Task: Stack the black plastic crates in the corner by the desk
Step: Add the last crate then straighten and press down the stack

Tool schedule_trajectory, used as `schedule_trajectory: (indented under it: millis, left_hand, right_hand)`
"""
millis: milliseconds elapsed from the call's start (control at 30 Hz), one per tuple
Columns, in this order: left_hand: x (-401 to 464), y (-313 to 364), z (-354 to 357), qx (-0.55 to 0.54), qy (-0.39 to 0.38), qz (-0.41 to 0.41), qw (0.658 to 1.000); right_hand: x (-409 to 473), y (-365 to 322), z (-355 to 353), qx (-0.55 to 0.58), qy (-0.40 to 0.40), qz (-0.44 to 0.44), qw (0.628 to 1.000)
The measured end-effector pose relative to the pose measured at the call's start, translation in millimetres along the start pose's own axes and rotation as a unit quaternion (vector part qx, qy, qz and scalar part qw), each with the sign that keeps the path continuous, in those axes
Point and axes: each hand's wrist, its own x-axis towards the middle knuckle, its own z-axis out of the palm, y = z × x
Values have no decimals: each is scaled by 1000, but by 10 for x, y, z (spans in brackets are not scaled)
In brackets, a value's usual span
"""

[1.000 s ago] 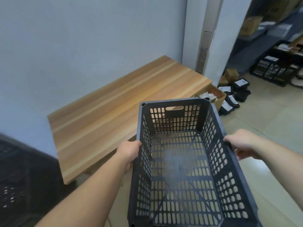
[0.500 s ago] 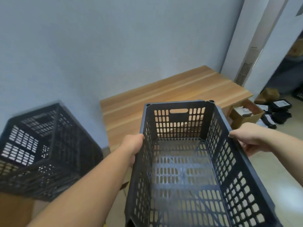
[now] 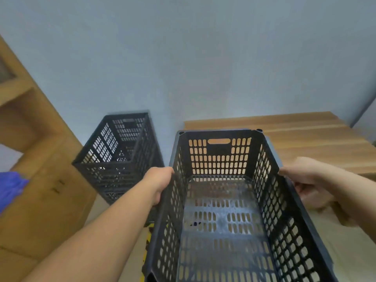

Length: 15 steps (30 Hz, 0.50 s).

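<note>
I hold an empty black plastic crate (image 3: pixel 218 159) in front of me, its perforated walls and floor facing up. My left hand (image 3: pixel 159 183) grips its left rim and my right hand (image 3: pixel 305 181) grips its right rim. To the left, against the grey wall, stands a stack of black crates (image 3: pixel 116 157), open at the top, in the corner between the wooden desk (image 3: pixel 305 137) and a wooden door. The held crate hangs to the right of the stack, over the desk's left end.
A wooden door (image 3: pixel 34 159) rises at the left, with something blue (image 3: pixel 10 190) at its edge. A yellow-and-black object (image 3: pixel 148 235) shows on the floor under the held crate. Pale floor (image 3: pixel 345 251) lies at the right.
The view has swung left: the stack of crates has moved from the left edge toward the centre, the door has come into view, and the desk has slid right. Both hands keep their grip.
</note>
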Motion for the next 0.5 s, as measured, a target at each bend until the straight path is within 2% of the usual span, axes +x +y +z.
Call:
schedule_trajectory:
  millis: [333,500]
  left_hand:
    - [408,-35,-1381,-53,92,-7,994]
    - [655,172,-2130,-53,97,11,994]
  right_hand:
    - [-134,-1403,589,-28,-19,-99,994]
    - [-235,-2132,957,-12,-14,-125,992]
